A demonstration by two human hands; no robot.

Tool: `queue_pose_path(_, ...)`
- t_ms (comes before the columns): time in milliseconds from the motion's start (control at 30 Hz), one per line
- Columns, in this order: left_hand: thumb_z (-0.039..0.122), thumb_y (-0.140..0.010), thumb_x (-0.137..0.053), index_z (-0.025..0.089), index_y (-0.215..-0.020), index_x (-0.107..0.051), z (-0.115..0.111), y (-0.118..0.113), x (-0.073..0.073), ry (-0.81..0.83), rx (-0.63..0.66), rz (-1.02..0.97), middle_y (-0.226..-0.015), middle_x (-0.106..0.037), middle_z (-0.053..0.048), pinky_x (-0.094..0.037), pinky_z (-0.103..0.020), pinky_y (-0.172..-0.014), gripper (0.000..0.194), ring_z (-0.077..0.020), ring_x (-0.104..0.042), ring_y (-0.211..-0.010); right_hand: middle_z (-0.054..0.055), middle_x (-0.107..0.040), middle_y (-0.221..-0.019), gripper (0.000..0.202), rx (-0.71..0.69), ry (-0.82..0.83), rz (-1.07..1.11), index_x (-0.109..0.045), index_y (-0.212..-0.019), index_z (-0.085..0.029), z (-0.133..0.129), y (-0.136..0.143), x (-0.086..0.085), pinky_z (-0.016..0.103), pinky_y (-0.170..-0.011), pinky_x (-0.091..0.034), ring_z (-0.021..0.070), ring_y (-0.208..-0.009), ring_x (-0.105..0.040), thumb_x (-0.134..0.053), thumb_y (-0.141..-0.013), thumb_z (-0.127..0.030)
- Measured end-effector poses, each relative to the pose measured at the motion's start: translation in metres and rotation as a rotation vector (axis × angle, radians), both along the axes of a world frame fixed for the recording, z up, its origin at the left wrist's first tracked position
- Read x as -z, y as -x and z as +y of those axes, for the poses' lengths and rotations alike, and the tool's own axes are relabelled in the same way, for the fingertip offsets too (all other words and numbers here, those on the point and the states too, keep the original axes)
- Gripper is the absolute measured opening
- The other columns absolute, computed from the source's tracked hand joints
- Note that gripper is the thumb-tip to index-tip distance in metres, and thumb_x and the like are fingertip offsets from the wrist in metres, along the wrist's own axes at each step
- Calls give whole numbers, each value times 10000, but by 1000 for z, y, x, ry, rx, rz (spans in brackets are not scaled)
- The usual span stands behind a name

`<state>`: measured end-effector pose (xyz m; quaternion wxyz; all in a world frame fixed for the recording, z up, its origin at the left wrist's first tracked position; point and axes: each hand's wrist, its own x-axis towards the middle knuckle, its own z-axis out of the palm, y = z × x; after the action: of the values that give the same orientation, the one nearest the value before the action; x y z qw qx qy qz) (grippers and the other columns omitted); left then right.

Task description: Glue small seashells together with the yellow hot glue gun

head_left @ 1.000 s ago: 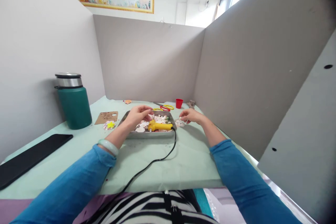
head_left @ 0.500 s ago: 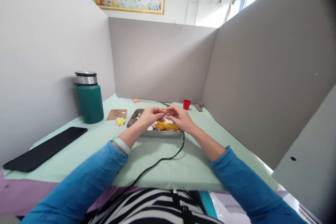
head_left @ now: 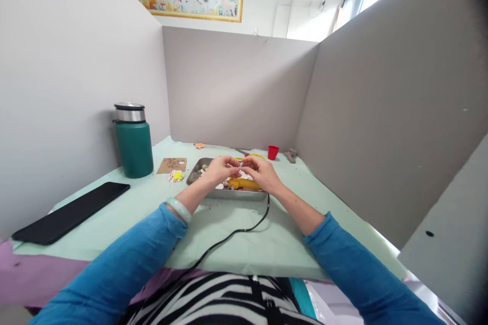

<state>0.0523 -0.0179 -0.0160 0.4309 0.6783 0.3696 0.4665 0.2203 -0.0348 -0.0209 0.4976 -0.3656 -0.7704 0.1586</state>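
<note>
My left hand (head_left: 224, 170) and my right hand (head_left: 260, 170) meet fingertip to fingertip above a shallow metal tray (head_left: 247, 194). Both are closed in a pinch around a small whitish piece (head_left: 241, 165), mostly covered by the fingers and too small to name. Beneath them in the tray lies a yellow tool (head_left: 243, 183) that looks like a glue gun. A black cord (head_left: 244, 230) runs from the tray's right end toward my lap. Small pale pieces and pebble-like bits (head_left: 204, 168) fill the tray's left part.
Left of the tray are a flower-shaped piece (head_left: 176, 176), a brown card (head_left: 171, 165), a green bottle (head_left: 134, 147) and a flat black object (head_left: 72, 213). Behind are yellow-handled scissors (head_left: 256, 155), a red cup (head_left: 273, 152) and a grey lump (head_left: 291, 155). Grey partitions (head_left: 240, 86) enclose the table.
The view has shifted slightly, so everything sits a little further right. Both hands stay together over the tray, with the fingers slightly rearranged and the small whitish piece showing more clearly.
</note>
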Motion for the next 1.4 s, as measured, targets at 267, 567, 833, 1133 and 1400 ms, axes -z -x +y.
queue_pose_path(267, 256, -687, -675, 153, -780, -623, 8, 1, 5, -68, -66, 100, -572, -664, -39, -535, -312, -660, 148, -191, -677, -643, 42, -655, -857, 145, 48, -159, -113, -608, -935, -196, 3, -1, 5, 293, -681, -469, 162, -752, -606, -559, -808, -246)
queue_pose_path(567, 256, -718, -658, 148, -760, -614, 6, 0, 4, -45, -34, 71, -592, -677, -52, -541, -334, -694, 124, -190, -680, -658, 43, -680, -864, 166, 106, -195, -169, -613, -953, -201, 7, -2, 9, 300, -705, -459, 168, -754, -618, -568, -821, -291)
queue_pose_path(833, 236, -719, -674, 130, -759, -596, 0, 1, -1, 40, 5, -15, -601, -670, -51, -540, -299, -668, 138, -168, -667, -638, 38, -684, -869, 159, 91, -185, -164, -615, -952, -194, 6, -2, 8, 283, -713, -464, 154, -754, -621, -569, -822, -273)
queue_pose_path(1133, 185, -746, -658, 119, -775, -561, -2, 2, -4, 102, 40, -71, -622, -671, -60, -526, -302, -690, 121, -160, -661, -636, 39, -672, -857, 144, 48, -177, -139, -623, -924, -179, 6, -3, 6, 278, -701, -466, 146, -732, -607, -573, -818, -263)
queue_pose_path(1400, 180, -722, -692, 103, -827, -591, 1, 11, -4, 168, 151, -175, -662, -664, -70, -520, -319, -733, 165, -159, -658, -661, 34, -661, -811, 160, 30, -180, -101, -634, -935, -182, 3, -5, 2, 261, -650, -449, 136, -686, -584, -571, -822, -276)
